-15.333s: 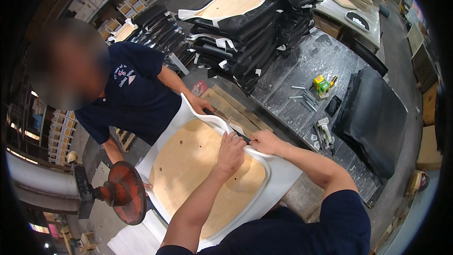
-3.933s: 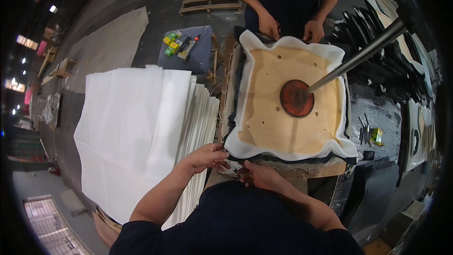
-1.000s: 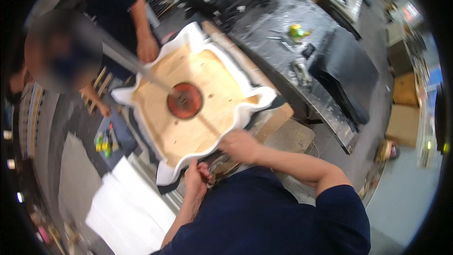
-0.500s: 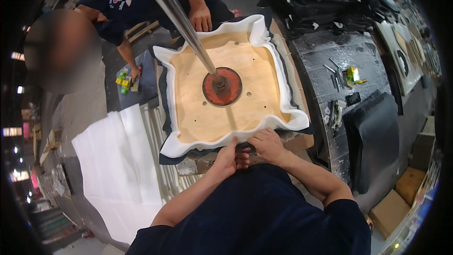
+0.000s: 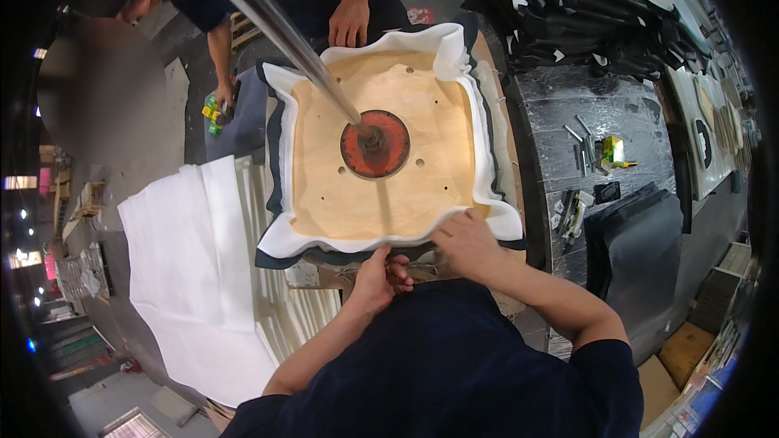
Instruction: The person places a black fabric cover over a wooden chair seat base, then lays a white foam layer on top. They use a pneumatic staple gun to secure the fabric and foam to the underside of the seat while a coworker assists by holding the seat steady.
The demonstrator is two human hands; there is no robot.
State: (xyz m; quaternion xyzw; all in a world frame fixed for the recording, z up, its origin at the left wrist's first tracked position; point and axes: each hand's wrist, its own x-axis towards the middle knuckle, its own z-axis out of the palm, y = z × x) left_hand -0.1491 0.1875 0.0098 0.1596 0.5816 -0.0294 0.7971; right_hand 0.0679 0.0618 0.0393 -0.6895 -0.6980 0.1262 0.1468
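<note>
A square plywood board lies in front of me, with white padding standing up wavily round its edges. Dark cover fabric shows outside the padding. A metal pole ends at a round red plate pressed on the board's middle. My left hand is at the near edge, thumb up against the dark fabric and fingers curled below it. Just to its right, my right hand bends over the near rim, closed at the white padding; its fingertips are slightly blurred and partly hidden.
Across the board a co-worker's hand rests near the far edge; their other hand is by yellow-green boxes. White sheets are stacked at left. A dark table at right holds metal rods, a yellow box and black sheets.
My right hand has shifted slightly right along the near rim, its wrist turning. My left hand stays at the edge, a little lower. The co-worker's head has moved back.
</note>
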